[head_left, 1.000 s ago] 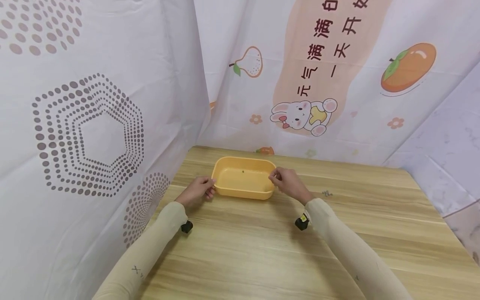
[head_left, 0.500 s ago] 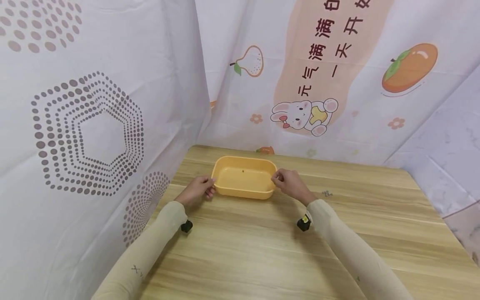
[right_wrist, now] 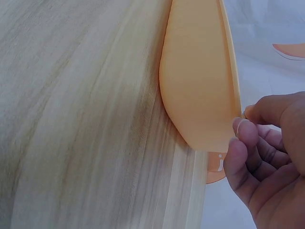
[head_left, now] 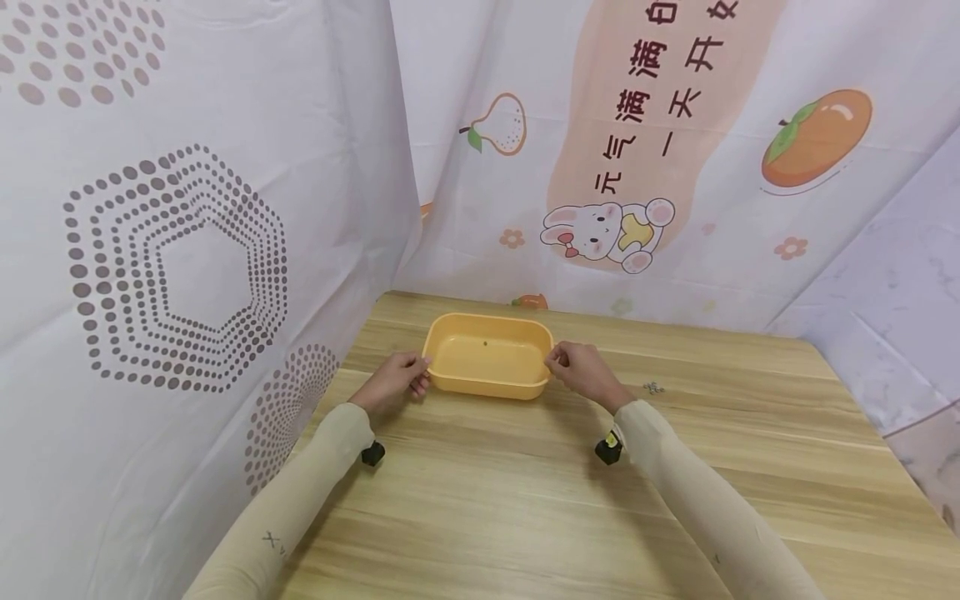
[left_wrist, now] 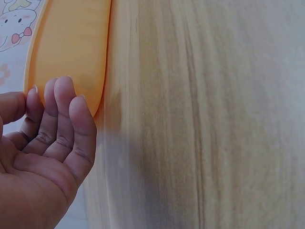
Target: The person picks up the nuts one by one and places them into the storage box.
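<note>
An orange rectangular tub (head_left: 487,357) stands on the wooden table (head_left: 525,500) near the back left corner, with nothing but a small dark speck inside. My left hand (head_left: 420,377) holds its left end, thumb at the rim and fingers against the outer wall. In the left wrist view the left hand (left_wrist: 43,95) has its fingertips lying on the tub (left_wrist: 71,43). My right hand (head_left: 553,358) pinches the right rim. The right wrist view shows the right hand (right_wrist: 242,119) with thumb and forefinger closed on the thin edge of the tub (right_wrist: 198,81).
A dotted cloth wall (head_left: 187,250) hangs close on the left, and a printed cloth with a rabbit (head_left: 607,233) hangs behind. A few tiny grey bits (head_left: 654,387) lie on the table to the right of my right hand. The table runs wide toward me and rightward.
My right hand has slid a little to the right, from over the tub's inside to its right rim. The tub and my left hand have stayed nearly still.
</note>
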Demonstrator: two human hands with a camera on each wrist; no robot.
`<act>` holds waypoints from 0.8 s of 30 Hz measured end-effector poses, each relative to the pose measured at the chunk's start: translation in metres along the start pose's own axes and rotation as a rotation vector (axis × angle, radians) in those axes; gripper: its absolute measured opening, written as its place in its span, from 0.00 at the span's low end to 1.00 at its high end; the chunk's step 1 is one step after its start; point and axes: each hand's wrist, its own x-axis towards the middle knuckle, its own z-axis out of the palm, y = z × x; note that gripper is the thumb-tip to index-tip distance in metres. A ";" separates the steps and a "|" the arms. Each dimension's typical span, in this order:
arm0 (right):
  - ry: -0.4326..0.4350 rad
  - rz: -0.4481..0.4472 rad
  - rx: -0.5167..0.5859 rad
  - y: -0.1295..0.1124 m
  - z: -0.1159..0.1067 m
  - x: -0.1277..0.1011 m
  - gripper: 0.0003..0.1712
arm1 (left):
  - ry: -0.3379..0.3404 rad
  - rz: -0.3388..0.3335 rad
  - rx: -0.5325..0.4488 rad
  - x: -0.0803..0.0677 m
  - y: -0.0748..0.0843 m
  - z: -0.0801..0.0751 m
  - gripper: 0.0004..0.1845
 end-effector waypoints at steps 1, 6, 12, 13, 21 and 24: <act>-0.001 -0.002 0.001 0.000 0.000 0.000 0.08 | 0.000 0.000 -0.001 0.000 0.000 0.000 0.18; 0.003 -0.005 0.007 0.000 0.000 -0.001 0.07 | 0.001 -0.001 -0.003 0.000 0.000 0.000 0.18; 0.006 -0.013 -0.001 -0.001 0.000 -0.001 0.07 | 0.001 -0.003 -0.004 0.001 0.000 -0.001 0.18; 0.007 -0.015 0.000 -0.001 0.000 -0.001 0.07 | 0.000 -0.002 -0.003 0.001 0.000 -0.001 0.18; 0.007 -0.027 0.000 0.002 0.000 -0.001 0.07 | 0.002 0.011 0.012 0.000 -0.001 0.000 0.18; 0.004 -0.020 0.001 0.003 0.000 0.000 0.07 | 0.002 0.009 0.018 0.000 -0.001 0.000 0.19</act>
